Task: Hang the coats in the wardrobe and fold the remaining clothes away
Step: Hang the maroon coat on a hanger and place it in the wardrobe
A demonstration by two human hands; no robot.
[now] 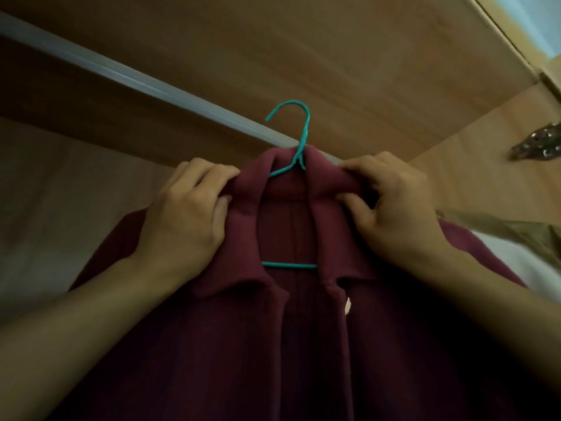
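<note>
We are gripping the maroon coat [303,344] by its collar, left hand [185,220] and right hand [397,208] each pinching a side, while it is sitting on the teal hanger [299,141] just below the wardrobe rail [136,83].

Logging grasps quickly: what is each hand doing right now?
Left hand: grips the maroon coat at its collar.
Right hand: pinches the collar's other side.
</note>
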